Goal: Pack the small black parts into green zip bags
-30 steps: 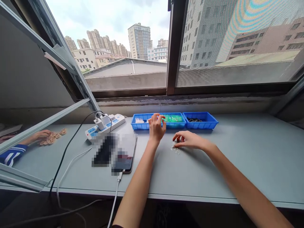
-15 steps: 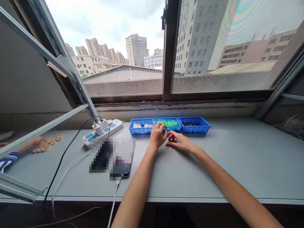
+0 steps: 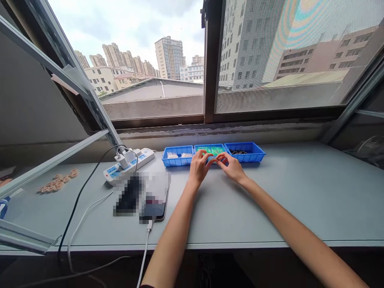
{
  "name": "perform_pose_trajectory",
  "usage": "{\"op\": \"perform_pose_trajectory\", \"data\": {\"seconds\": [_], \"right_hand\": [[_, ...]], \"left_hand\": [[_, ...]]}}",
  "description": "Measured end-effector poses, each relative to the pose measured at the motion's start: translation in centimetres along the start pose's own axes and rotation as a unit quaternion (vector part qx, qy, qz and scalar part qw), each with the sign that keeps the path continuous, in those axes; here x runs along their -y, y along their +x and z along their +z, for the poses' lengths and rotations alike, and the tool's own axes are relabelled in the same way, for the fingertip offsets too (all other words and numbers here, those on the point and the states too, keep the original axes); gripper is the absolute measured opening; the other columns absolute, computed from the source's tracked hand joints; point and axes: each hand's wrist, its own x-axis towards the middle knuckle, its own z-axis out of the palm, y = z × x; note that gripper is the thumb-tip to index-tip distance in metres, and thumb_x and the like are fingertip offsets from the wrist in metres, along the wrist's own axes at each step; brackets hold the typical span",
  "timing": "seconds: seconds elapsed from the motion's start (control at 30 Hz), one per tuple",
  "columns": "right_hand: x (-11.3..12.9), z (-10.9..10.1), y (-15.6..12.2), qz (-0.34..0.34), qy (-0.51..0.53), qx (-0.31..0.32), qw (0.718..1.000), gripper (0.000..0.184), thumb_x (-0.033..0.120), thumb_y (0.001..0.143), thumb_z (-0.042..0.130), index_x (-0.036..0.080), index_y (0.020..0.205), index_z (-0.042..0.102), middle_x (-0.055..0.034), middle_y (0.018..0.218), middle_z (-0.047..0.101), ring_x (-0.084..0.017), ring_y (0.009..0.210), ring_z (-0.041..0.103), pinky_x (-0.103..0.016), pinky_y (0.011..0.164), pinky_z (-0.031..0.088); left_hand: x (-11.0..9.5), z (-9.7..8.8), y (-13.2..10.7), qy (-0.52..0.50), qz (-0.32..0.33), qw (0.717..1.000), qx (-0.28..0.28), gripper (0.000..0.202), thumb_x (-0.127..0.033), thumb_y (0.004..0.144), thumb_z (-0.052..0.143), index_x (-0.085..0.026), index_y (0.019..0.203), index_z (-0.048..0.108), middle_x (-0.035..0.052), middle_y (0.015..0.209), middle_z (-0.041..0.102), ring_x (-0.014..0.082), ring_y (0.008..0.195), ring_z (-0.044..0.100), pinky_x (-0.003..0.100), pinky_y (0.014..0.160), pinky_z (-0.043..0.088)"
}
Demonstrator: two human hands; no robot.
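Observation:
My left hand (image 3: pixel 198 166) and my right hand (image 3: pixel 232 167) meet just in front of the middle blue tray (image 3: pixel 211 151), which holds green packets. The fingertips of both hands pinch a small thin object (image 3: pixel 215 160) between them; it is too small to name. The left blue tray (image 3: pixel 177 155) holds small clear bags. The right blue tray (image 3: pixel 245 151) holds small black parts. Both forearms stretch forward over the grey table (image 3: pixel 270 200).
A white power strip (image 3: pixel 129 160) with a plugged charger lies left of the trays, cables trailing to the table's front edge. A blurred phone or tablet (image 3: pixel 144 196) lies at left centre. Small tan pieces (image 3: pixel 57 182) sit at far left. Windows rise behind the table.
My right hand lifted off the small clear pieces on the table and moved up-left to meet my left hand by the middle tray. The other person's hand at far left is gone from view.

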Motion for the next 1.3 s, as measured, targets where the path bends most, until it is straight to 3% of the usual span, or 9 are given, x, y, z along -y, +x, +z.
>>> {"op": "perform_pose_trajectory", "data": {"seconds": [0.23, 0.47, 0.63, 0.77, 0.9, 1.03, 1.1, 1.2, 1.3], "right_hand": [[0.9, -0.8, -0.5, -0.097, -0.070, -0.022, 0.993, 0.019, 0.029, 0.085, 0.042, 0.021, 0.078, 0.058, -0.0087, 0.102, 0.059, -0.020, 0.086, 0.060, -0.026, 0.055, 0.045], [1.3, -1.6, -0.6, -0.146, -0.090, -0.077, 0.982, 0.033, 0.039, 0.090, 0.038, 0.021, 0.072, 0.060, -0.0098, 0.111, 0.058, -0.022, 0.095, 0.058, -0.026, 0.058, 0.046], [1.5, -1.4, -0.6, -0.074, -0.069, -0.073, 0.992, 0.032, 0.047, 0.088, 0.039, 0.021, 0.090, 0.058, -0.0066, 0.092, 0.066, -0.017, 0.069, 0.062, -0.025, 0.057, 0.044], [1.8, -1.3, -0.5, -0.043, -0.082, -0.074, 0.993, 0.033, 0.045, 0.084, 0.046, 0.022, 0.108, 0.051, -0.0035, 0.090, 0.067, -0.015, 0.057, 0.060, -0.025, 0.056, 0.042], [1.7, -1.5, -0.4, -0.035, -0.102, -0.056, 0.993, 0.030, 0.037, 0.083, 0.045, 0.023, 0.110, 0.050, -0.0020, 0.088, 0.067, -0.015, 0.057, 0.059, -0.025, 0.055, 0.040], [1.5, -1.6, -0.4, -0.024, -0.130, -0.007, 0.991, 0.027, 0.032, 0.082, 0.044, 0.024, 0.105, 0.053, -0.0015, 0.084, 0.068, -0.015, 0.055, 0.058, -0.025, 0.053, 0.038], [1.5, -1.4, -0.6, -0.024, -0.143, 0.024, 0.989, 0.026, 0.031, 0.081, 0.044, 0.024, 0.105, 0.054, -0.0008, 0.084, 0.067, -0.015, 0.055, 0.058, -0.025, 0.052, 0.037], [1.7, -1.1, -0.8, -0.032, -0.160, 0.065, 0.984, 0.025, 0.031, 0.081, 0.045, 0.025, 0.103, 0.056, 0.0004, 0.083, 0.067, -0.014, 0.057, 0.059, -0.024, 0.052, 0.035], [1.8, -0.9, -0.9, -0.038, -0.171, 0.094, 0.980, 0.022, 0.030, 0.081, 0.044, 0.026, 0.098, 0.058, 0.0010, 0.084, 0.067, -0.014, 0.058, 0.059, -0.024, 0.051, 0.034]], "left_hand": [[-0.5, 0.0, 0.3, -0.001, -0.023, 1.000, 0.019, 0.002, -0.021, 0.083, 0.056, -0.023, 0.085, 0.056, 0.0020, 0.095, 0.053, 0.0142, 0.082, 0.056, 0.028, 0.078, 0.046], [-1.1, -0.3, 0.3, -0.007, -0.009, 1.000, -0.028, 0.008, -0.027, 0.087, 0.050, -0.022, 0.091, 0.055, 0.0038, 0.097, 0.054, 0.0144, 0.081, 0.055, 0.028, 0.076, 0.046], [-1.0, 0.0, 0.2, -0.009, -0.007, 0.999, -0.032, 0.011, -0.030, 0.088, 0.050, -0.021, 0.089, 0.056, 0.0039, 0.093, 0.055, 0.0149, 0.082, 0.056, 0.027, 0.074, 0.046], [-0.7, 0.1, 0.3, -0.029, -0.033, 0.999, -0.018, 0.008, -0.029, 0.086, 0.054, -0.021, 0.083, 0.055, 0.0022, 0.085, 0.059, 0.0152, 0.080, 0.057, 0.027, 0.073, 0.045], [0.4, -0.7, 0.7, -0.026, -0.142, 0.987, -0.070, 0.006, -0.025, 0.085, 0.054, -0.021, 0.080, 0.056, 0.0013, 0.076, 0.062, 0.0168, 0.075, 0.057, 0.029, 0.072, 0.042], [2.7, -2.5, 0.7, 0.002, -0.324, 0.930, -0.175, 0.012, -0.021, 0.083, 0.051, -0.021, 0.094, 0.056, 0.0021, 0.074, 0.063, 0.0193, 0.075, 0.058, 0.035, 0.077, 0.040], [3.7, -3.3, 0.5, 0.032, -0.381, 0.903, -0.195, 0.021, -0.017, 0.081, 0.051, -0.021, 0.101, 0.055, 0.0030, 0.074, 0.064, 0.0225, 0.081, 0.058, 0.037, 0.079, 0.038], [4.5, -4.3, 0.1, 0.073, -0.431, 0.879, -0.190, 0.024, -0.014, 0.079, 0.048, -0.022, 0.100, 0.058, 0.0055, 0.076, 0.065, 0.0263, 0.088, 0.056, 0.041, 0.082, 0.035], [4.7, -4.8, -0.1, 0.102, -0.440, 0.873, -0.184, 0.026, -0.014, 0.081, 0.043, -0.020, 0.098, 0.061, 0.0094, 0.085, 0.065, 0.0287, 0.096, 0.053, 0.045, 0.085, 0.033]]}}
